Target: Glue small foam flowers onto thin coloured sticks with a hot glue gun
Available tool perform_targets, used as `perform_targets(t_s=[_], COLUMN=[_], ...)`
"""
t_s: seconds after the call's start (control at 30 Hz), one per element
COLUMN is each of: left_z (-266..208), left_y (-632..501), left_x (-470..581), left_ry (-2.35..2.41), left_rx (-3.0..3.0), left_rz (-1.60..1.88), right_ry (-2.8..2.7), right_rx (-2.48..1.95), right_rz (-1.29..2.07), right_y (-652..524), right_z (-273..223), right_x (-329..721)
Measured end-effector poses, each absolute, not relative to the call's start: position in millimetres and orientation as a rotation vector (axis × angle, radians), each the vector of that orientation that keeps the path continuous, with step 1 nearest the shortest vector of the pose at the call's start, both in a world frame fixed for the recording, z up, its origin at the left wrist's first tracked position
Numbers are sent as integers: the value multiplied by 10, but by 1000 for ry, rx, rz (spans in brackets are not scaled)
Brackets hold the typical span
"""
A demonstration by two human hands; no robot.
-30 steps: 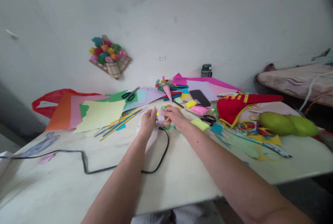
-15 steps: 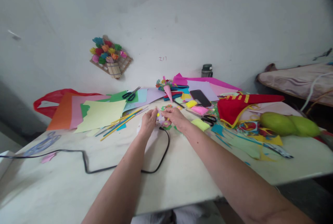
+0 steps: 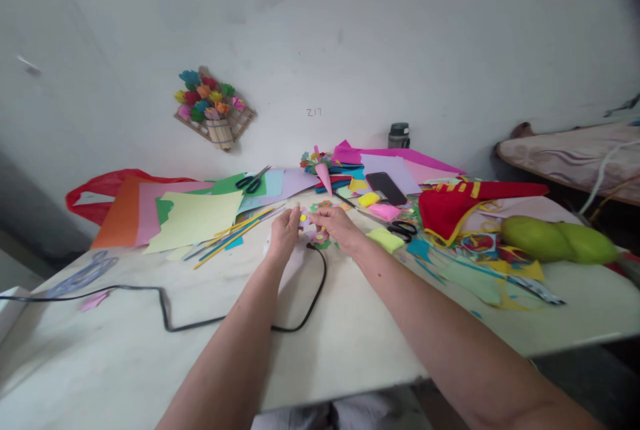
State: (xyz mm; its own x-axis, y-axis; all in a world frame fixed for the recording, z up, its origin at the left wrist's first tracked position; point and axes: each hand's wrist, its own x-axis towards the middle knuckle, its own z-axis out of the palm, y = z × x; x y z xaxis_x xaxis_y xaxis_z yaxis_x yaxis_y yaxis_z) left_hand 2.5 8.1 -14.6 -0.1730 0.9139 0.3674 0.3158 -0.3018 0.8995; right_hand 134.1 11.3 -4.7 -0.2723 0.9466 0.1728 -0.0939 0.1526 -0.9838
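Note:
Between my two hands is a small lilac paper flower (image 3: 303,219) with a yellow centre. My left hand (image 3: 285,233) pinches it from the left side, fingers closed. From the right, my right hand (image 3: 334,225) grips its edge between thumb and fingertips. More paper flowers (image 3: 323,241), green and pink, lie on the table just behind and below the fingers. Under my left hand is a white object, mostly hidden, and a black cord (image 3: 320,283) ends close by. A pink paper cone (image 3: 324,179) with small colourful flowers stands beyond my hands.
Coloured paper sheets (image 3: 195,222), thin strips (image 3: 233,237) and scissors (image 3: 253,181) lie left. To the right are a phone (image 3: 386,188), more scissors (image 3: 403,230), clay packets (image 3: 383,211), red cloth (image 3: 445,210) and green fruit (image 3: 535,238). A bottle (image 3: 399,135) stands by the wall.
The paper flower has shifted or turned slightly between my fingers. Both hands stay in nearly the same place, and the things on the table have not moved.

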Motion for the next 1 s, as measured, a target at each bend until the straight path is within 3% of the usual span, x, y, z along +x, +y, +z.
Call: perform_targets(t_s=[1.0], left_z=[-130], left_y=[77], left_x=[6], left_ry=[1602], left_rx=[1902], left_rz=[1366], right_ry=[-1388], right_rx=[-951], right_rz=[1344], right_y=[103], right_z=[-25], right_x=[1328])
